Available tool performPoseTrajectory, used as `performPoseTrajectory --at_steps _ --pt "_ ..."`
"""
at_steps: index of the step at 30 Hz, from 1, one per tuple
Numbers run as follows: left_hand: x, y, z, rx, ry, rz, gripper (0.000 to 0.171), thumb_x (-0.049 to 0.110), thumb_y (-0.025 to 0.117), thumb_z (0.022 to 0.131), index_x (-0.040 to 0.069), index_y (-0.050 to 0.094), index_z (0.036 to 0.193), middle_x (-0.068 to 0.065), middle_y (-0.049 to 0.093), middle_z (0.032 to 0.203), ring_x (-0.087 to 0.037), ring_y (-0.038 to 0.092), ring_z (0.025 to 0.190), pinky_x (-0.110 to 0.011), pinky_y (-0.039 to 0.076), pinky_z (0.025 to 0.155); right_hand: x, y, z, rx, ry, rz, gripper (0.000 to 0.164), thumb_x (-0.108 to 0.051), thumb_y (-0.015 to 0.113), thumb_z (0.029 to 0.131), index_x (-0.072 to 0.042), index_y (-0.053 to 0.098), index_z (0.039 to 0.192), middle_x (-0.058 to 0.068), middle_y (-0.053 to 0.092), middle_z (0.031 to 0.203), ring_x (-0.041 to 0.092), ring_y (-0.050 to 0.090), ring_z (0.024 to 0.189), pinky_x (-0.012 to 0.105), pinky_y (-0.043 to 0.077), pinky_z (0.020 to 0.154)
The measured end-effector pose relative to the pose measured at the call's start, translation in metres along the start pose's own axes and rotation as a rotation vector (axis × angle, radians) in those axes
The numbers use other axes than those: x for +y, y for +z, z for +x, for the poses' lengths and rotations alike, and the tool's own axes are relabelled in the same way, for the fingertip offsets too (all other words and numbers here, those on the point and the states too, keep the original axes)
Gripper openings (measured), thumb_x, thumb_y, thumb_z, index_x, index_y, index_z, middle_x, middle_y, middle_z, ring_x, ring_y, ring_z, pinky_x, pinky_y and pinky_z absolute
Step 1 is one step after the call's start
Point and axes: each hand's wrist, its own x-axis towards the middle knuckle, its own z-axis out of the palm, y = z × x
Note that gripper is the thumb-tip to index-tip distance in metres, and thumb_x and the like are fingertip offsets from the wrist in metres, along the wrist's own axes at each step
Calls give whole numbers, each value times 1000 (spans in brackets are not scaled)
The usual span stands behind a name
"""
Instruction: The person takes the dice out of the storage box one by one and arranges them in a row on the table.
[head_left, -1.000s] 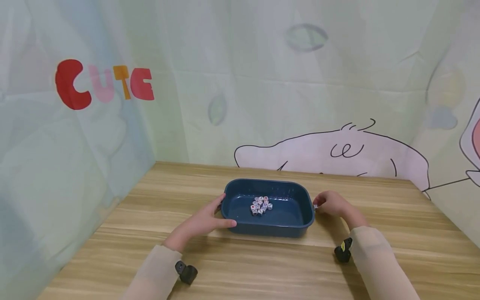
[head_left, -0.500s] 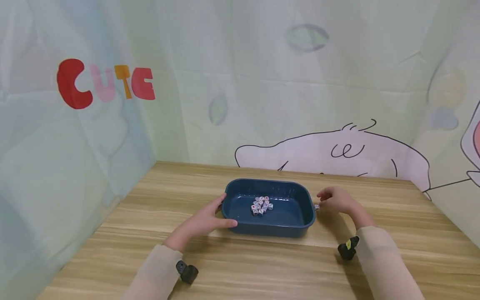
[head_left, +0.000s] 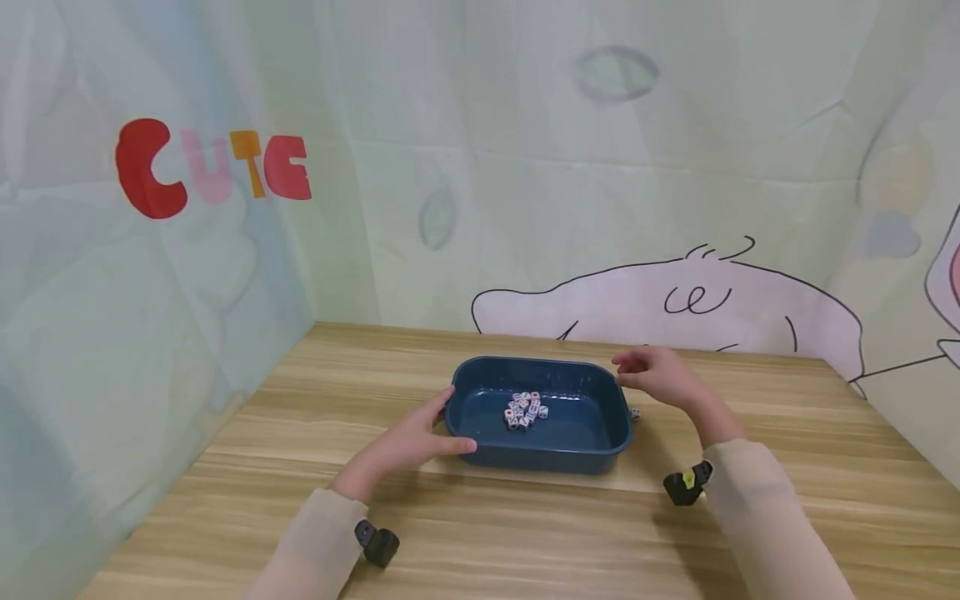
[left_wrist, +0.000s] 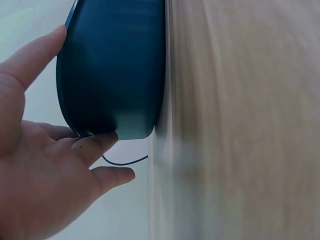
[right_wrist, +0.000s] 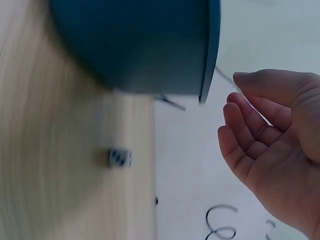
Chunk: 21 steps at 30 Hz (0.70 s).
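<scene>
A dark blue rectangular basin (head_left: pixel 540 461) stands on the table with several white dice (head_left: pixel 525 411) clustered on its floor. One more die (head_left: pixel 635 413) lies on the tabletop just outside the basin's right end; the right wrist view shows this die (right_wrist: pixel 120 157) too. My left hand (head_left: pixel 412 437) spans the left end, thumb at the front and fingers at the back, extended against the wall (left_wrist: pixel 110 65). Beside the back right corner, my right hand (head_left: pixel 660 379) hovers above the table. Its fingers (right_wrist: pixel 237 150) are loosely bent, with nothing visible in them.
The wood-grain table (head_left: pixel 480 533) extends around the basin. Behind it hangs a pale curtain (head_left: pixel 375 167) with cartoon prints and coloured letters, running along the back and left. Small black cameras (head_left: pixel 377 543) are strapped at both sleeves.
My right hand has left the die beside the basin and risen up and leftward to the back right corner. That die stays on the table. The left hand keeps its place.
</scene>
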Motion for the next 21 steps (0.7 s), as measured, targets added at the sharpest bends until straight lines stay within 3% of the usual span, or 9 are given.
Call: performPoseTrajectory --at_steps 9,21 --pt "0 0 0 7 -8 7 97 33 77 82 4 19 154 -18 26 157 -37 29 142 -54 27 113 -28 20 11 -41 -14 20 33 -12 65 90 4 63 118 14 67 102 25 61 92 41 54 84" --pt "1 -1 -2 6 -9 13 96 31 76 83 4 18 154 -18 26 156 -36 29 142 -53 26 113 -43 50 23 -112 -51 58 29 -8 65 89 4 64 115 11 67 98 21 62 88 37 54 82"
